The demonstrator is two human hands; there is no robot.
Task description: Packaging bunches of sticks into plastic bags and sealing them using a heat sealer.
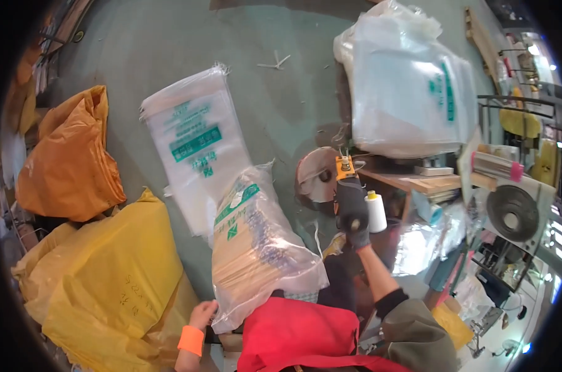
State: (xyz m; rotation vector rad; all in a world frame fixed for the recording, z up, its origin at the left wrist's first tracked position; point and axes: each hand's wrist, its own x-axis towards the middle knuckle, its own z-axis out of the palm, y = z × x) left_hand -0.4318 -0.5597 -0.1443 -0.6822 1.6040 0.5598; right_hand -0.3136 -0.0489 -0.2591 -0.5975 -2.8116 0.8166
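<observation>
A clear plastic bag with green print, full of thin tan sticks, lies in front of me with its mouth end toward my body. My left hand, bare with an orange band at the wrist, is closed at the bag's lower left corner. Wearing a dark glove, my right hand is closed around the handle of an orange handheld bag-sewing machine. A white thread cone with a yellow top sits on the machine's right side. The machine is apart from the bag, to its right.
Flat printed bags lie beyond the filled one. Yellow sacks and a folded orange sack are at left. A stack of clear bags is on a wooden bench at right, near a round disc.
</observation>
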